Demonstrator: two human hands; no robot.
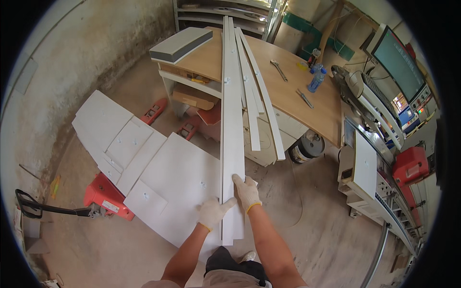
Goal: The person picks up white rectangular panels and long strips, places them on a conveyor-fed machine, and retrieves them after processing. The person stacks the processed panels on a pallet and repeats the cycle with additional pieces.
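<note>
Left hand [212,213] and right hand [248,193], with fingers [236,180] closed on long white boards [234,129], presumably to support ends overhanging the tabletop [317,117].

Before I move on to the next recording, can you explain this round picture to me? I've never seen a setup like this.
No robot here: it's a person's left hand and right hand, both in pale gloves. A wide camera worn on the head looks down, so straight edges bend near the rim. The hands hold long white boards from either side, thumbs on top; the far ends reach over a wooden table. On the table are a wrench, a blue bottle and a grey-and-white block. White panels lie to the left, and a screen stands at right.
</note>
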